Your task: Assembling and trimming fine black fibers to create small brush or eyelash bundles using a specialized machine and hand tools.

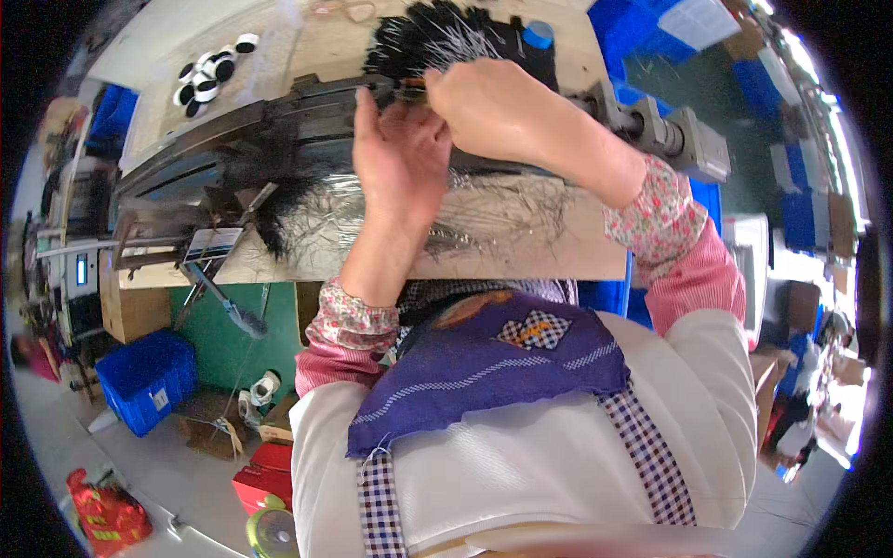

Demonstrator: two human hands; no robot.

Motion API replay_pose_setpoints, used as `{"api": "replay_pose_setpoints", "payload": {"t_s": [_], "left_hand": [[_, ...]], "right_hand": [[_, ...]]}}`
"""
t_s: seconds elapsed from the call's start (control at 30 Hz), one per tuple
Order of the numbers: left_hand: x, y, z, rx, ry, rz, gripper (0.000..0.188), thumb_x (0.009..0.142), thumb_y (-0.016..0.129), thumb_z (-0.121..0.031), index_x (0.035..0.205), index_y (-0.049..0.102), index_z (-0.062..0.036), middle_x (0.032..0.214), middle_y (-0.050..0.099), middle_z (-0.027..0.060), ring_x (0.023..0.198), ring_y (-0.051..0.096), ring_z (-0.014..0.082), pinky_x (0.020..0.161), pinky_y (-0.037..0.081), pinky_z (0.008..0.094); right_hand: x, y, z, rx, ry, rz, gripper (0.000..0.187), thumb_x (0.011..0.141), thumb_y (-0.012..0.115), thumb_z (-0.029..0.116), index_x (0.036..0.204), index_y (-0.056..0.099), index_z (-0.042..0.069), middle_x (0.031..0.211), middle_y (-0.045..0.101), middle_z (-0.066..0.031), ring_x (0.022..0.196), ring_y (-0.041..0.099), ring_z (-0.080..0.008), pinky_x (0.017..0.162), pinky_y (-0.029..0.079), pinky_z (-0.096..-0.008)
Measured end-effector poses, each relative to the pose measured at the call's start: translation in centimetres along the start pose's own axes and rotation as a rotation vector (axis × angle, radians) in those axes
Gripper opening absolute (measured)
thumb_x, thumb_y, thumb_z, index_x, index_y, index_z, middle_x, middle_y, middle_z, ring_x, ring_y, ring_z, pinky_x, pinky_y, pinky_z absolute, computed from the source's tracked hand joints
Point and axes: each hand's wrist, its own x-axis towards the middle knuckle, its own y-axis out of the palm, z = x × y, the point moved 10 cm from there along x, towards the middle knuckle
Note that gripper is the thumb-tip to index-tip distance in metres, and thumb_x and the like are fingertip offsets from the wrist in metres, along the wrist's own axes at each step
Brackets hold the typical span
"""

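Both hands meet over a dark metal machine [321,126] lying along the workbench. My left hand [402,158] is turned palm up, its thumb raised and its other fingers curled in beside the right hand. Anything in those fingers is hidden. My right hand [488,104] is closed, knuckles up, its fingertips against the machine's dark top; what they pinch is too small to make out. Just beyond lies a dense heap of black bristle-like strands [437,37] with silvery ends. Loose thin strands [502,209] litter the near side of the bench.
A cluster of round white-and-black pieces [206,76] sits at the far left of the bench. A blue cap [538,35] stands by the heap. Metal cylindrical parts [656,126] extend at the machine's right end. A blue crate [147,379] is on the floor at left.
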Motion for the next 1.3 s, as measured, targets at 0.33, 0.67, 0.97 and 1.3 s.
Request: {"api": "replay_pose_setpoints", "payload": {"t_s": [0.33, 0.67, 0.97, 1.3], "left_hand": [[0.3, -1.6, 3.6, 0.055, 0.076, -0.014, 0.025, 0.096, 0.05, -0.029, 0.112, 0.052, -0.0098, 0.113, 0.056, 0.0023, 0.109, 0.05, 0.0165, 0.098, 0.036, 0.0321], [-6.5, -0.9, 8.9, 0.221, -0.333, 0.334, 0.058, 0.096, 0.044, -0.029, 0.142, 0.026, 0.0028, 0.146, 0.029, 0.023, 0.134, 0.033, 0.0354, 0.112, 0.027, 0.0449], [-20.6, -15.6, -20.9, 2.699, 0.859, -1.352, 0.08, 0.083, 0.062, -0.04, 0.147, 0.024, -0.014, 0.15, 0.02, 0.0242, 0.136, 0.028, 0.0384, 0.103, 0.029, 0.0589], [-23.7, -23.8, -24.3, 1.869, 0.449, -1.44, 0.075, 0.081, 0.065, -0.028, 0.143, 0.03, -0.005, 0.102, 0.062, 0.0267, 0.099, 0.06, 0.042, 0.087, 0.047, 0.0464]], "right_hand": [[-11.1, 5.3, -2.7, 0.48, 0.226, 0.071, 0.026, 0.084, 0.051, 0.01, 0.109, 0.047, 0.005, 0.093, 0.06, -0.0225, 0.086, 0.06, -0.041, 0.07, 0.047, -0.0484], [-16.1, 15.9, -4.5, 0.426, 0.39, 0.058, 0.025, 0.085, 0.055, 0.02, 0.102, 0.052, 0.003, 0.098, 0.062, -0.0196, 0.087, 0.061, -0.0383, 0.072, 0.05, -0.0483], [-17.5, 6.0, -7.0, 0.906, 0.497, -0.362, 0.015, 0.084, 0.064, 0.002, 0.096, 0.055, 0.0, 0.087, 0.058, -0.0125, 0.077, 0.058, -0.0191, 0.071, 0.047, -0.0301], [-21.2, 1.3, -12.2, 1.068, 0.621, -0.765, 0.006, 0.092, 0.056, 0.007, 0.096, 0.057, 0.003, 0.086, 0.055, -0.0013, 0.078, 0.051, -0.0061, 0.067, 0.042, -0.0201]]}}
